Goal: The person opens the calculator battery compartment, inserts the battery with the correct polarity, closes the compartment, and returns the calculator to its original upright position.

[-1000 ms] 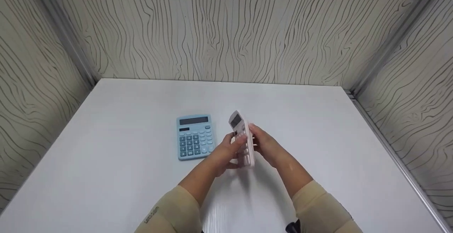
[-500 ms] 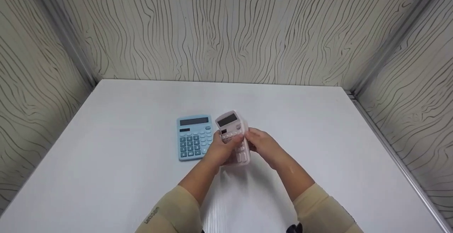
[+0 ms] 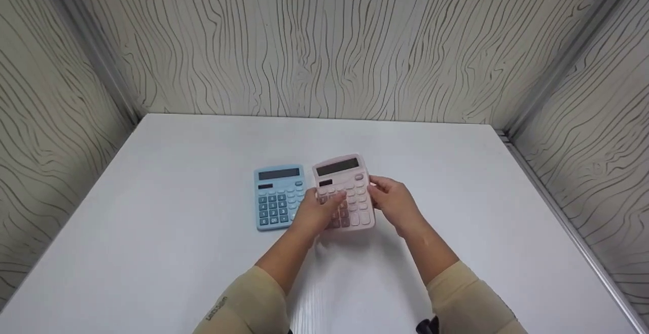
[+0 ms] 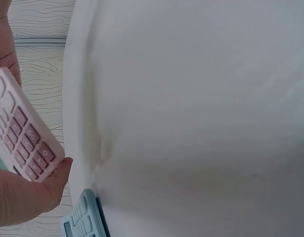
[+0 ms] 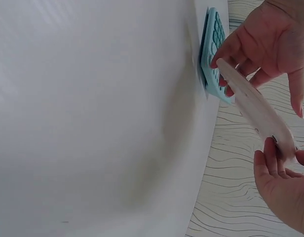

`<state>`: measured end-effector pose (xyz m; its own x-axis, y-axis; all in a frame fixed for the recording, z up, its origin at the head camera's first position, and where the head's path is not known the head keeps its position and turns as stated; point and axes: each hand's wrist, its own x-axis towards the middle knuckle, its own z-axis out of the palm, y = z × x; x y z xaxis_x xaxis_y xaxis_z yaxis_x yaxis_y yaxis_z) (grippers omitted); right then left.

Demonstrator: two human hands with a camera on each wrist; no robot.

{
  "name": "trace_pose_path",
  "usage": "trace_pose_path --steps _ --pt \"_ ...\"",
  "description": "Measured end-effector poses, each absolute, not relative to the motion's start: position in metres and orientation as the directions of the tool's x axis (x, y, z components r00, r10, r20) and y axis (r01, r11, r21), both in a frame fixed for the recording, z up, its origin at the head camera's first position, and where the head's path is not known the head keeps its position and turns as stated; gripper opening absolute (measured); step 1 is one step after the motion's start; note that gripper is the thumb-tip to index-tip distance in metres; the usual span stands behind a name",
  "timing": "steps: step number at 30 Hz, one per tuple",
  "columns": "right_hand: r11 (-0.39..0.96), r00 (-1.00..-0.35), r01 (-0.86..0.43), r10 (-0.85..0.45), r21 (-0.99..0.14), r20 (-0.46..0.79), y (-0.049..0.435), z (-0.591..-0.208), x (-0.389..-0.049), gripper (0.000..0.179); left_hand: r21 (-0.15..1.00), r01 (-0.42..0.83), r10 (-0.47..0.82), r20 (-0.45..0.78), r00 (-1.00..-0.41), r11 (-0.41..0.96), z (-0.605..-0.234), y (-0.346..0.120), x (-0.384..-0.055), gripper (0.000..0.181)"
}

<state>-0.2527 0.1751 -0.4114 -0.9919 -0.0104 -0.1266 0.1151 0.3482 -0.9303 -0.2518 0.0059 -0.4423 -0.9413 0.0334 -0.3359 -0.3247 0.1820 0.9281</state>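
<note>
A pink calculator (image 3: 361, 192) is held up over the table with its keys and dark display facing the head camera. My left hand (image 3: 313, 216) grips its left side, thumb laid across the keys. At the right edge, my right hand (image 3: 398, 203) pinches it between thumb and fingers. In the right wrist view the pink calculator (image 5: 258, 106) shows its back, tilted, with fingers (image 5: 271, 153) of the right hand at its lower end. A blue calculator (image 3: 273, 206) lies face up on the table, just left of the pink one and partly covered by the left hand.
The white table (image 3: 167, 187) is bounded at the back by a wood-grain patterned wall (image 3: 304, 45), with similar panels on both sides. A metal rail (image 3: 568, 227) runs along the right side. A small black object (image 3: 426, 326) shows by the right sleeve.
The pink calculator has turned from nearly edge-on to face the head camera. The right hand has shifted slightly right with its edge. The blue calculator stays put.
</note>
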Motion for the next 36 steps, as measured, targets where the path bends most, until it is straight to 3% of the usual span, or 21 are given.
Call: trace_pose_path --steps 12,25,36 --pt "0.471 -0.97 0.241 0.088 -0.848 -0.226 0.194 -0.431 -0.265 0.039 0.907 -0.337 0.026 -0.354 -0.935 0.251 -0.439 0.015 -0.255 0.065" --pt "0.544 -0.96 0.27 0.093 -0.795 -0.263 0.2 -0.46 -0.272 0.018 0.866 -0.375 0.014 -0.402 -0.916 0.331 -0.456 0.024 -0.261 0.068" --pt "0.568 -0.949 0.299 0.093 -0.767 -0.301 0.204 -0.472 -0.275 0.016 0.802 -0.369 -0.041 -0.397 -0.917 0.471 -0.461 0.032 -0.267 0.068"
